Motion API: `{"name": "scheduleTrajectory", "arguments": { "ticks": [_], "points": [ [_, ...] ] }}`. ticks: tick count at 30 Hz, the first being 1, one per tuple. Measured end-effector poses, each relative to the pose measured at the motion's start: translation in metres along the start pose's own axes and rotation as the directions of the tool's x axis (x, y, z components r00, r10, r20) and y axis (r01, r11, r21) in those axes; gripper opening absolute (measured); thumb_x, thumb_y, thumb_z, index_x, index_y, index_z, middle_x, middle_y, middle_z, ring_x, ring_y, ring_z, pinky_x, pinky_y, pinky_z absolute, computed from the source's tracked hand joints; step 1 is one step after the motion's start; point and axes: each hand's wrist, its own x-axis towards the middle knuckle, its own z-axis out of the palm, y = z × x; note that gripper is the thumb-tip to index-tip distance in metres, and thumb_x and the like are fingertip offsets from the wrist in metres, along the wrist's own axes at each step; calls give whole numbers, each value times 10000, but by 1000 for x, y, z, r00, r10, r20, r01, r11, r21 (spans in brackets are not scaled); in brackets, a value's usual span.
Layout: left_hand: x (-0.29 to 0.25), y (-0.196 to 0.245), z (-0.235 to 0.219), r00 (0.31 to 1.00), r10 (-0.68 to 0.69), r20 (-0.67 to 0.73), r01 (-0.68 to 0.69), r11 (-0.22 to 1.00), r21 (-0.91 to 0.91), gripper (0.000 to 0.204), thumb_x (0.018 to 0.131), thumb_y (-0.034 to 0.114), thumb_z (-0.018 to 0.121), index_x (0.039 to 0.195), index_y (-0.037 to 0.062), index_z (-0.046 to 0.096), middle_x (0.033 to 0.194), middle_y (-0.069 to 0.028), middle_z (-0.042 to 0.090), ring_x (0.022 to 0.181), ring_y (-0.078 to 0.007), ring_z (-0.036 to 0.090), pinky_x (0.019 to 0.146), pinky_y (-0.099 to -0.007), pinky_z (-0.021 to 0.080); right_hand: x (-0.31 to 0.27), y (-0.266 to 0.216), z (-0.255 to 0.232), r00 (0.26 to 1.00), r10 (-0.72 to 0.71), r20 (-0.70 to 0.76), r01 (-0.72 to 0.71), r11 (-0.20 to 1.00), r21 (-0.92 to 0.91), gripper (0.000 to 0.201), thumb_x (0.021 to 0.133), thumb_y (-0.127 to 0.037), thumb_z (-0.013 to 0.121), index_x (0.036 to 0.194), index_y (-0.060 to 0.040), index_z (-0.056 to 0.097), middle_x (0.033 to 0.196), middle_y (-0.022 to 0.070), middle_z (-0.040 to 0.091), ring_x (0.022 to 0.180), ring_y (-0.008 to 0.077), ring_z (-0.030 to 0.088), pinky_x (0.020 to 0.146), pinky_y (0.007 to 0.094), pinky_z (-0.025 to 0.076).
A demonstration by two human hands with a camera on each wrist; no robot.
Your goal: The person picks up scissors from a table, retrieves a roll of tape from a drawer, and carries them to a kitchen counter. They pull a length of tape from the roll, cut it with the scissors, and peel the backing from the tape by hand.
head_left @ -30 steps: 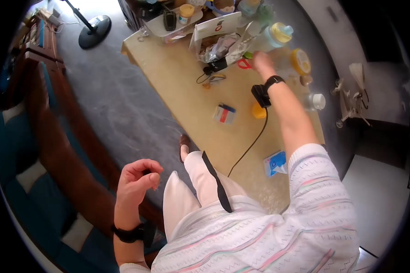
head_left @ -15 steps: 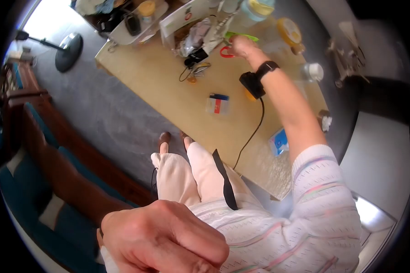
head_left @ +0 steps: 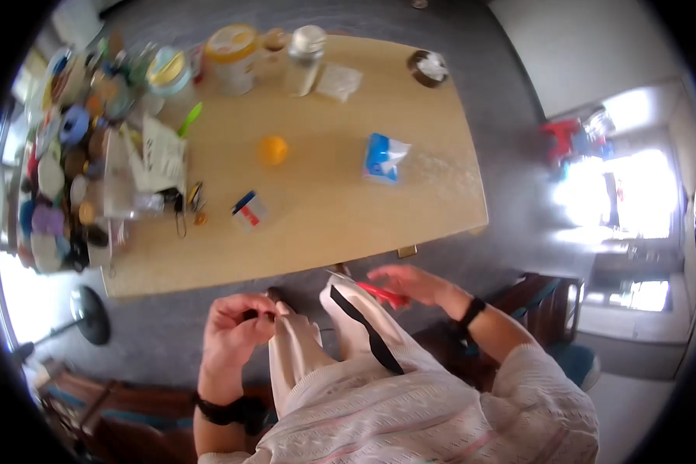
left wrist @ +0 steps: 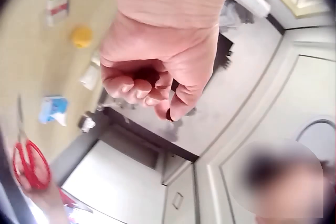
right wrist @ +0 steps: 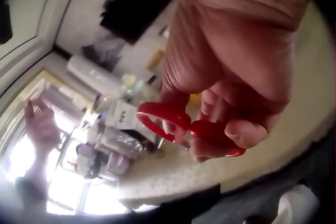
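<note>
My right hand (head_left: 413, 286) holds a pair of scissors (head_left: 384, 295) with red handles over my lap, its fingers about the handle loops. In the right wrist view the red handles (right wrist: 164, 110) show between thumb and fingers; the left wrist view shows the metal blades (left wrist: 20, 119) pointing away from the hand. My left hand (head_left: 236, 329) is raised on the other side of my lap with curled fingers. It pinches a small dark thing (left wrist: 170, 114) between thumb and fingertip; most of it is hidden, and I cannot tell its kind.
Ahead stands a table (head_left: 325, 209) bearing a blue tissue pack (head_left: 380, 161), a yellow-orange round thing (head_left: 273, 150), a small red-and-white box (head_left: 249, 213) and a bright green item (head_left: 191, 119). Jars and containers crowd its left end. A black round stand base (head_left: 91, 315) is on the floor.
The right hand has come back from the table to my lap, bringing the red-handled scissors. The view has swung toward the right. The left hand rose close to the camera, then lowered.
</note>
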Motion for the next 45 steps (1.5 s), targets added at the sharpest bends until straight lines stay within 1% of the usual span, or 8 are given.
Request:
{"name": "scheduleTrajectory", "arguments": {
  "ticks": [4,10,20,31,33,36,40,45],
  "points": [
    [47,-85,-14,963,-256,-87,263,960,91,97,762,-6,555,851,-38,577,591,-50,536,469,-110,461,433,-214,349,-74,94,-26,986,-72,-148,132,885,447,438,873,-128,509,1283,-43,381,913,78,594,590,107,547,451,208,411],
    [136,-173,71,880,-468,-84,475,855,209,57,794,62,523,801,12,549,544,-24,474,446,-108,447,418,-234,342,-174,177,-77,925,-246,-289,379,582,719,514,855,-120,539,1323,-54,337,857,99,586,641,158,602,470,231,466],
    [344,-244,202,934,-358,-15,352,909,225,137,797,202,600,777,78,545,533,5,479,430,-115,444,429,-255,355,-266,282,-144,821,-89,-563,559,321,764,578,780,-102,642,1288,-49,373,865,133,583,633,222,617,463,285,499],
    [612,-220,300,974,-227,29,210,939,273,235,815,302,605,708,99,555,523,2,474,418,-116,438,381,-250,340,-315,285,-196,672,112,-732,707,198,679,493,770,-79,607,1213,-20,400,814,137,570,562,240,579,417,286,480],
    [643,-224,296,982,-167,-85,185,935,303,258,827,337,584,780,84,581,583,-17,506,469,-134,477,413,-259,392,-314,292,-196,659,156,-736,716,168,677,462,772,-76,598,1191,-20,411,805,138,569,558,244,580,412,289,481],
    [666,-231,292,979,-95,-183,140,957,253,266,845,339,554,840,76,588,650,-46,536,536,-160,518,455,-267,434,-318,302,-199,652,209,-729,720,131,681,412,776,-70,582,1154,-19,426,789,139,569,548,253,581,402,296,483],
    [660,-258,258,973,-228,37,203,920,334,186,789,73,519,969,49,559,814,-89,587,728,-204,585,587,-296,490,-328,320,-214,662,247,-708,715,75,695,390,779,-69,571,1139,-17,431,779,139,570,532,261,582,383,303,482],
    [568,-324,259,945,-326,-40,320,887,331,363,701,-82,418,1034,30,511,915,-109,591,836,-225,599,651,-298,507,-341,353,-263,683,210,-699,697,97,710,385,782,-79,578,1136,-20,440,776,128,568,545,244,578,411,293,479]
  ]
}}
